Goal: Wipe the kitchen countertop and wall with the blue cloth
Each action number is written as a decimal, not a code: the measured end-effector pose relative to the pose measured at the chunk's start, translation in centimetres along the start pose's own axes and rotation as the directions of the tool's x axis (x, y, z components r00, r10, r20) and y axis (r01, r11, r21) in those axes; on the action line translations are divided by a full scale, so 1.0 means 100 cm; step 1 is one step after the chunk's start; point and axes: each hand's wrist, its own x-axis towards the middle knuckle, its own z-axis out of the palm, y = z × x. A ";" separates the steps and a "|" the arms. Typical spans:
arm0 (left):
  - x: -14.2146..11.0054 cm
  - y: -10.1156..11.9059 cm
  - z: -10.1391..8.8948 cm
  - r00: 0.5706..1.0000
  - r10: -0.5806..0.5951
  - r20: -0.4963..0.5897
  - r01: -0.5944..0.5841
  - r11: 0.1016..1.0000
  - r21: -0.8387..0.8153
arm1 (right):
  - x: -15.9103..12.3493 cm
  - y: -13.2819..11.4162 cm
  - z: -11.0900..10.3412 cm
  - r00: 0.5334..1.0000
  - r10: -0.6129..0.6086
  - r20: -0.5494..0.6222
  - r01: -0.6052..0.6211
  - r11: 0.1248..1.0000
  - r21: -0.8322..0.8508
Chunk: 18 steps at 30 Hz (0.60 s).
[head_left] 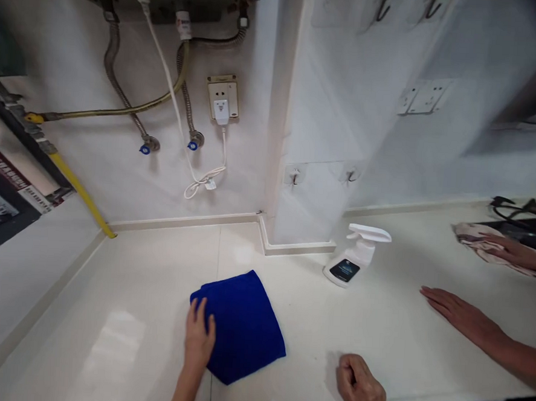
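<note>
A folded blue cloth [246, 332] lies flat on the white countertop. My left hand [200, 335] rests at the cloth's left edge, fingers apart, the fingertips and thumb over the fabric. To the right of the cloth, my right hand [362, 388] is curled into a fist near the counter's front edge, with nothing visible in it. A white spray bottle [355, 257] with a dark label stands between the cloth and the co-worker's hands, beyond my fist.
At right, a co-worker's hand [461, 315] lies flat on the counter [404, 348]; their other holds a pale patterned cloth [472, 237] beside black cables. A wall pillar [308, 209] with hooks juts out behind the bottle. Pipes, a plugged-in cord [205, 181] and a yellow hose [84, 192] are at left.
</note>
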 end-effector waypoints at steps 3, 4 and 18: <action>-0.004 -0.027 -0.020 0.990 -0.135 -0.038 0.138 0.985 0.103 | 0.002 -0.003 0.000 1.000 0.024 0.009 -0.024 1.000 0.000; -0.005 -0.027 -0.023 0.990 -0.139 -0.016 0.140 0.982 0.127 | 0.003 -0.003 -0.001 0.999 0.030 0.017 -0.030 0.999 0.011; -0.006 0.075 0.066 0.979 0.187 0.079 -0.200 0.953 0.227 | 0.008 -0.006 -0.003 0.999 0.036 0.020 -0.036 0.998 0.044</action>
